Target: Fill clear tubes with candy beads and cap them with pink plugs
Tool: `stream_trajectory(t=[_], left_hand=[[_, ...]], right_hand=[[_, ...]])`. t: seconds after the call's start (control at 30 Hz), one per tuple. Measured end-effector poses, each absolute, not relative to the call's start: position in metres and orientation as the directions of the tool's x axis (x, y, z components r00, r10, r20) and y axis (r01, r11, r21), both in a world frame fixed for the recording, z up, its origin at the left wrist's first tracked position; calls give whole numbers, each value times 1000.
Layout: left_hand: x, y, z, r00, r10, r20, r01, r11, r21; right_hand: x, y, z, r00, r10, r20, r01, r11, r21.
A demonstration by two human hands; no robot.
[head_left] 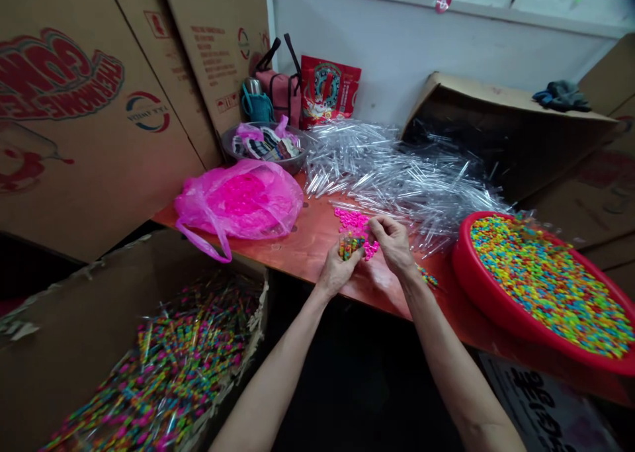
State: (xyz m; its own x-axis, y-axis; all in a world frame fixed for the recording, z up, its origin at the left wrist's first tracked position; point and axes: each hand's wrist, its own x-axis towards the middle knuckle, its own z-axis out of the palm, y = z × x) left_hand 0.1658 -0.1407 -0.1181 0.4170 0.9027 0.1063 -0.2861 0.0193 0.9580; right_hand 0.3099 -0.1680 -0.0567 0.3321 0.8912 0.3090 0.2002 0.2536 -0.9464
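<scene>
My left hand point(338, 267) is wrapped round a bundle of clear tubes filled with coloured candies point(350, 245), held upright over the table point(297, 253). Close beside it, my right hand point(391, 240) is pinched at the thumb and forefinger, near the tube tops; whatever it holds is too small to make out. Small pink caps point(351, 219) lie in a pile on the table just behind and under the hands. Under my right wrist, a few filled tubes or candies point(427, 276) rest on the table.
A heap of empty clear tubes point(397, 167) covers the table's back. On the right stands a red basin point(466, 273) of colourful candies. A pink plastic bag point(243, 200) sits left, and a carton point(262, 300) of filled tubes stands below. A tilted cardboard box point(516, 108) is behind.
</scene>
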Motion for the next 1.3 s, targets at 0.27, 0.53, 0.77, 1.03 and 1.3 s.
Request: stream_trajectory(t=[0.27,0.53,0.77,1.03,1.3], left_hand=[[166,-142,-115,398,913,92,-285,28,958],[168,-141,-116,357,929,99,-303,15,953],[168,-142,-117,342,940,1,-320,116,940],[165,-143,-117,409,912,21,-289,108,951],[167,-139,-129,420,907,18,-331,134,934]], right_hand=[[302,-169,-80,358,812,462,316,360,-878],[294,-163,-97,366,676,640,489,446,-750],[339,-180,-84,373,776,508,425,344,-837],[390,-219,-88,85,912,402,790,184,-585],[338,-197,-107,-103,912,398,704,349,-618]])
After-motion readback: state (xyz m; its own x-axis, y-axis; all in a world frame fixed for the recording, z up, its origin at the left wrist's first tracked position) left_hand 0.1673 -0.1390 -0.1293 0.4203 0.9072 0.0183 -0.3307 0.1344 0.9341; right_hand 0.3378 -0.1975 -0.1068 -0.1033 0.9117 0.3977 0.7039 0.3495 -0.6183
